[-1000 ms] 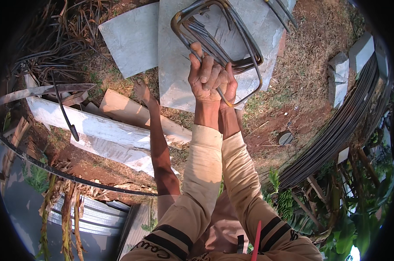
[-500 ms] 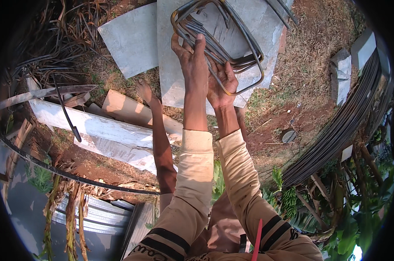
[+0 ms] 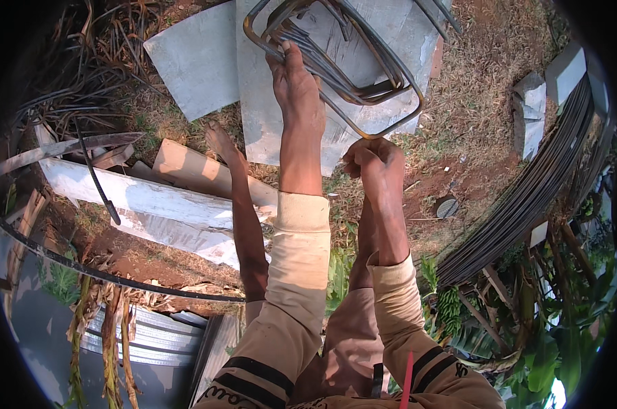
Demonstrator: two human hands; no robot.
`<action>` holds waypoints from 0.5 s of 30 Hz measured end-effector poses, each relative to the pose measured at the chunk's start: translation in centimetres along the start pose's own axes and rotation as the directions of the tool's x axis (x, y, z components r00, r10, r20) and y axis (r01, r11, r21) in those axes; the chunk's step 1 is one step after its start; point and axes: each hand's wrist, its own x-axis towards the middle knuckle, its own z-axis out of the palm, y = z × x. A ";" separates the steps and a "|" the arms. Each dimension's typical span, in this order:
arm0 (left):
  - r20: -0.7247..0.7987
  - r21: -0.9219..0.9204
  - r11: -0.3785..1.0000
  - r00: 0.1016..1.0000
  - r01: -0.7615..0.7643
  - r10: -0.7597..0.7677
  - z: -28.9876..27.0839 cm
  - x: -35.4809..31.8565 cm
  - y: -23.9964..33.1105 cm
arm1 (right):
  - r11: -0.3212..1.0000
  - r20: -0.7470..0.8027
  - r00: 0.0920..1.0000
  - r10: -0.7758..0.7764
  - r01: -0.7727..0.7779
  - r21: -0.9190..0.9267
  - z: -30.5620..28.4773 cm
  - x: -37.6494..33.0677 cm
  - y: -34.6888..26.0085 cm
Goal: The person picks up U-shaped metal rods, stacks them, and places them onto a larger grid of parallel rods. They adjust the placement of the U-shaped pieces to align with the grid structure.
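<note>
Bent metal rods (image 3: 335,80), left hand (image 3: 299,95) gripping, right hand (image 3: 380,165) curled beside corner

Left fingers (image 3: 292,58) around bent rods (image 3: 330,77), right fingers (image 3: 352,162) curled nearby, grey sheet (image 3: 260,126) beneath

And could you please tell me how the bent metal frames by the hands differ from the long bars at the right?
The bent frames are rounded rectangles, while the long bars stretch out in one sweeping bundle. The bent frames show rusty brown patches; the long bars look mostly dark. The left hand grips the bent frames, while neither hand touches the long bars. Both are groups of slim metal rods.
</note>
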 end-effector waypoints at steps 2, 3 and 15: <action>-0.001 0.008 1.000 1.000 -0.005 0.005 -1.0 0.4 -0.8 | 0.996 0.119 0.992 0.034 -0.024 -0.083 -0.6 0.3 -0.1; -0.010 0.013 1.000 1.000 -0.006 0.006 -1.2 0.4 -0.8 | 0.991 0.181 0.982 0.060 -0.037 -0.129 -0.7 0.4 0.2; 0.170 0.288 0.957 0.985 -0.046 -0.003 -1.9 1.6 -1.3 | 0.512 0.232 0.739 -0.633 0.624 -0.590 5.8 12.2 -1.2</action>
